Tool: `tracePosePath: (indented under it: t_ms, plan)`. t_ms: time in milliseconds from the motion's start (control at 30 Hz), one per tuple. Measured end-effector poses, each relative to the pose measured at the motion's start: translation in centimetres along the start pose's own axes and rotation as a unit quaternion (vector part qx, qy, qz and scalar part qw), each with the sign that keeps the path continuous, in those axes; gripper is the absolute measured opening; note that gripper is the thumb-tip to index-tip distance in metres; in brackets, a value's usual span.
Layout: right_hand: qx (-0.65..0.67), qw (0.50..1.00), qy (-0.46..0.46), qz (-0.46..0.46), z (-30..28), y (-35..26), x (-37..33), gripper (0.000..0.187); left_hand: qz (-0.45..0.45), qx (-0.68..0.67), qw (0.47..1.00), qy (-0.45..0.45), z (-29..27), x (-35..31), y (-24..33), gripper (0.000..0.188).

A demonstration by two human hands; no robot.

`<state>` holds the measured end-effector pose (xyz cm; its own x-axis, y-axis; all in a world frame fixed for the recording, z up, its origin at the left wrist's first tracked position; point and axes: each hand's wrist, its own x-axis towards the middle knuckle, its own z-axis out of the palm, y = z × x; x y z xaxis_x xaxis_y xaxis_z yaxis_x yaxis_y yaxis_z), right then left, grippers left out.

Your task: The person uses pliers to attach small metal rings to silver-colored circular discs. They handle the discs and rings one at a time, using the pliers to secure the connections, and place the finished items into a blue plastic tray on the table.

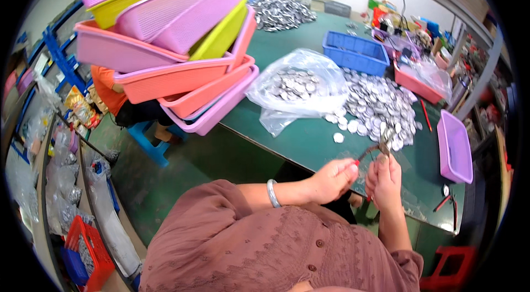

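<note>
Close in front of my body, above the table's near edge, both hands meet at a pair of red-handled pliers (382,147). My left hand (334,179) is closed around one red handle. My right hand (384,177) is closed just below the metal jaws, and a red handle end shows under its fingers. Whether it grips the other handle or a small piece as well is hidden. Just past the jaws lies a wide heap of silvery round discs (381,105). A single disc (338,137) lies apart at the heap's near left edge.
A clear plastic bag (298,85) of discs and a blue basket (356,53) border the heap. Tall stacked baskets (176,16) lean at left. Rightward are a purple basket (455,147) and another red-handled tool (454,209). A person in orange (107,90) sits behind the stack.
</note>
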<state>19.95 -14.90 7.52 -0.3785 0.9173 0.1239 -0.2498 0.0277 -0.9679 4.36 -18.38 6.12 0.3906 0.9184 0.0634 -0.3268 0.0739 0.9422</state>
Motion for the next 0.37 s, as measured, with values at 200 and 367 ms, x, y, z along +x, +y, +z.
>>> tracePosePath:
  t_ms: [200, 367]
  plan:
    - [-0.068, 0.997, 0.019, -0.034, 0.4, 0.5, 1.8, 0.026, 0.124, 0.173, 0.971, 0.110, -1.1, 1.6, -0.8, 0.027]
    - [-0.055, 0.998, 0.024, -0.032, -0.7, 0.8, 2.2, 0.028, 0.163, 0.373, 0.903, 0.135, -2.6, 3.1, -0.4, 0.028]
